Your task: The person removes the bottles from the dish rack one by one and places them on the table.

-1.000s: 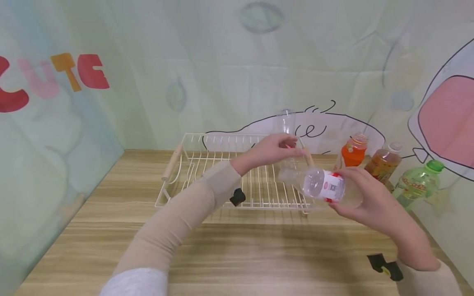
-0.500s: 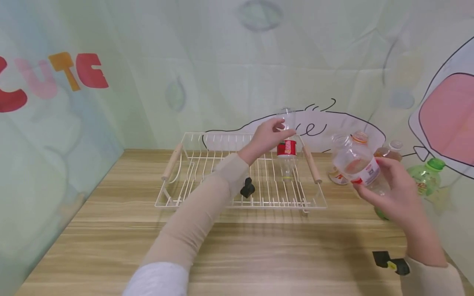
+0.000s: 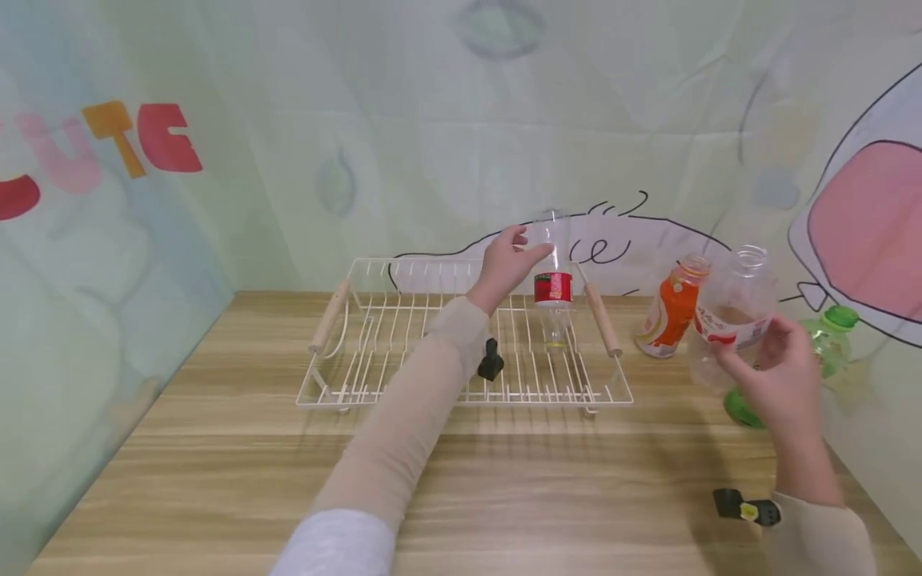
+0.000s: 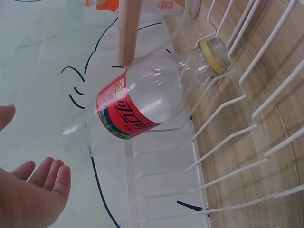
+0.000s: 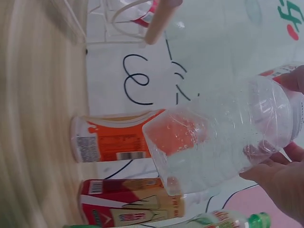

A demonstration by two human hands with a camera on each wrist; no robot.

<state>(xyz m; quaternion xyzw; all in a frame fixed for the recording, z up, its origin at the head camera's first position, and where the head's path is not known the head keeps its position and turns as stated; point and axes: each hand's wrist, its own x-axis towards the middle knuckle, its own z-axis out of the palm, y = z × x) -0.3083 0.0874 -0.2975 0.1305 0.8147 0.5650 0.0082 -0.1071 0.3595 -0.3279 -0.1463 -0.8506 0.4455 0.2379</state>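
Observation:
My right hand (image 3: 781, 384) grips an uncapped clear plastic bottle (image 3: 731, 320) by its white and red label. The bottle stands mouth up, slightly tilted, in front of other bottles; its square base (image 5: 175, 147) shows in the right wrist view. A cola bottle (image 3: 553, 288) with a red label stands upside down among the wires of the white dish rack (image 3: 329, 318), its yellow-ringed neck (image 4: 213, 56) low between them. Beside its upper end is my left hand (image 3: 504, 264), fingers loose. The left wrist view shows that hand (image 4: 35, 192) apart from the bottle.
To the right of the rack stands a bottle with an orange label (image 3: 670, 312). A bottle with a red and gold label (image 5: 133, 202) and a green bottle (image 3: 835, 336) are near it. A printed cloth (image 3: 432, 144) hangs behind the wooden table (image 3: 432, 480).
My right hand has carried the clear bottle rightward from the rack's right end, turning it from sideways to mouth up. My left hand has drawn back leftward from the cola bottle.

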